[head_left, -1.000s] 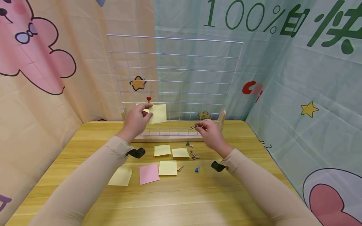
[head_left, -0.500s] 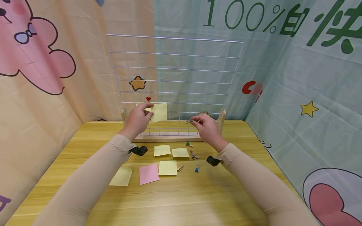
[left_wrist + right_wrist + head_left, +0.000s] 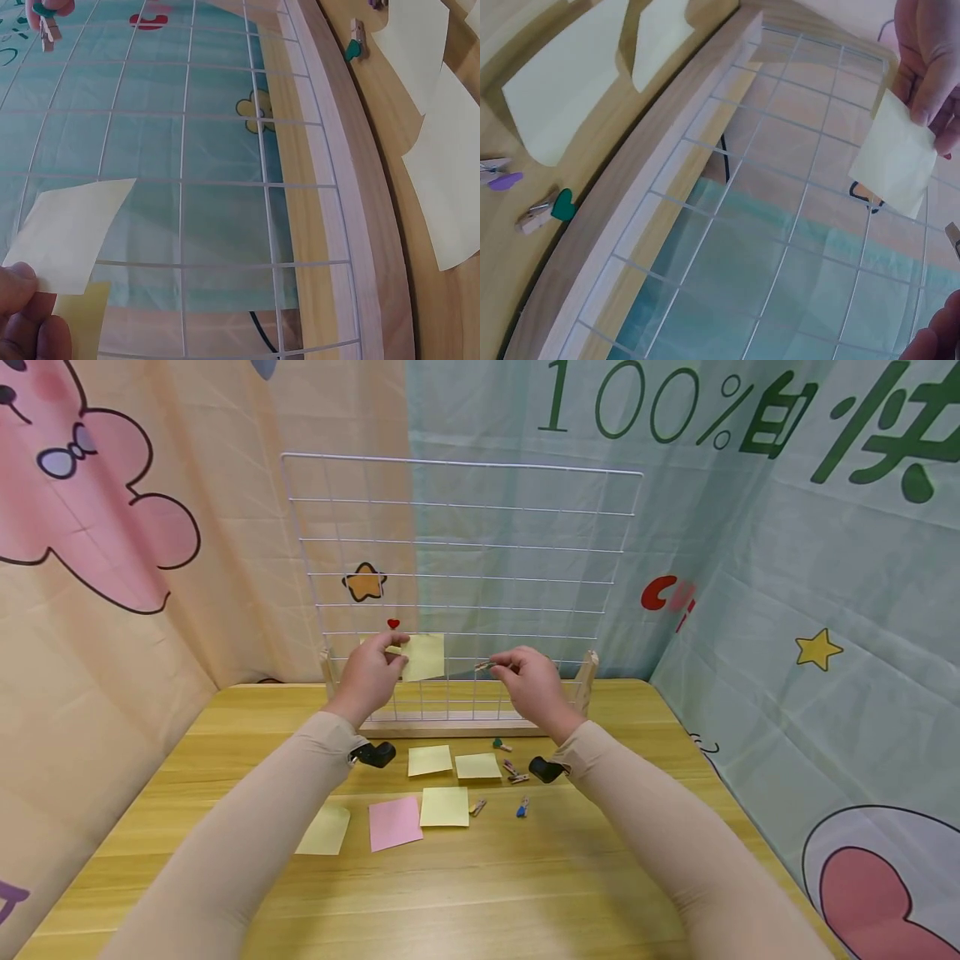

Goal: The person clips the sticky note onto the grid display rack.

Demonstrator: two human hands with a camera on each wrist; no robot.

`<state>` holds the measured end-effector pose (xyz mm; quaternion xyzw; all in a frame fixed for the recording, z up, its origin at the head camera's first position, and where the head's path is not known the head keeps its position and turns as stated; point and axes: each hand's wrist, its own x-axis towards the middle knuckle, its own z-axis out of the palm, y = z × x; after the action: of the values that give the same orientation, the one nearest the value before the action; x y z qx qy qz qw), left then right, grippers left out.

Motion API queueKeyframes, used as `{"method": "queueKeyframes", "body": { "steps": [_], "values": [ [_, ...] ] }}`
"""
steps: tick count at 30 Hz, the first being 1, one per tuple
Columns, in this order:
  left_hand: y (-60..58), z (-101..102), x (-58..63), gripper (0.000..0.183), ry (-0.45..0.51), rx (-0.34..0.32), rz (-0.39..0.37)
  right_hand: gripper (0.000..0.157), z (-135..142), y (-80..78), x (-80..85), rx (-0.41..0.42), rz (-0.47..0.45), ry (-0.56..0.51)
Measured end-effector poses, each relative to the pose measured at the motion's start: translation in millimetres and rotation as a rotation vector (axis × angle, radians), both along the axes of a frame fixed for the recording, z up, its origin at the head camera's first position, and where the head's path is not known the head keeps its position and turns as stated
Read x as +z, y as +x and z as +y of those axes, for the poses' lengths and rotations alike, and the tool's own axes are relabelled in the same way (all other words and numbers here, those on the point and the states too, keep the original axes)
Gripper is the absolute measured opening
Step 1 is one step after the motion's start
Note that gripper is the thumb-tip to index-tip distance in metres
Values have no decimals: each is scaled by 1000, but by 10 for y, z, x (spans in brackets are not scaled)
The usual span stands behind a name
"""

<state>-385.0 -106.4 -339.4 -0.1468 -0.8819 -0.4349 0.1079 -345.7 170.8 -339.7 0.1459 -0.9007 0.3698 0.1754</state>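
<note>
My left hand [image 3: 366,678] pinches a pale yellow sticky note [image 3: 425,657] by its left edge, up against the white wire grid [image 3: 480,464]. Partly hidden behind those fingers is another yellow note [image 3: 84,319], with a red heart [image 3: 393,623] just above. To the right of the held note, my right hand [image 3: 532,687] pinches a small wooden clothespin [image 3: 483,666] in front of the grid, its tip pointing left toward the note. Green shows at the clothespin's finger end in the left wrist view.
On the wooden table [image 3: 420,902] lie several yellow notes [image 3: 445,807] and one pink note [image 3: 395,823]. Small clothespins are scattered beside them, one with a green heart [image 3: 564,205], one with blue [image 3: 522,808]. A wooden base [image 3: 450,727] holds the grid upright before printed curtains.
My right hand has moved left and up with the clothespin, closer to the held note. The left hand has shifted the note slightly right and up.
</note>
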Motion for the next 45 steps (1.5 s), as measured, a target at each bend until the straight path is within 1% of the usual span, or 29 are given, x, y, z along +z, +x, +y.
{"method": "queueKeyframes", "body": {
  "steps": [4, 13, 17, 20, 25, 30, 37, 45],
  "values": [
    [-19, 18, -11, 36, -1, 10, 17, 27, -63, -68, 27, -16, 4, 17],
    [-50, 39, -58, 34, 7, 31, 40, 26, -217, -220, 116, -23, 21, 13],
    [-81, 45, -82, 32, 10, 40, 53, 25, -280, -283, 135, -37, 32, 2],
    [-96, 59, -91, 30, 2, 55, 78, 25, -313, -322, 139, -49, 25, -10],
    [-125, 76, -113, 28, 2, 86, 125, 25, -361, -370, 161, -53, 1, -20],
    [-158, 80, -141, 25, 9, 111, 156, 26, -422, -405, 204, -51, -12, -34],
    [-161, 91, -159, 23, 39, 141, 172, 27, -513, -431, 259, -32, -4, -30],
    [-164, 119, -147, 19, 44, 166, 186, 25, -587, -513, 279, -46, -3, -16]
  ]
}}
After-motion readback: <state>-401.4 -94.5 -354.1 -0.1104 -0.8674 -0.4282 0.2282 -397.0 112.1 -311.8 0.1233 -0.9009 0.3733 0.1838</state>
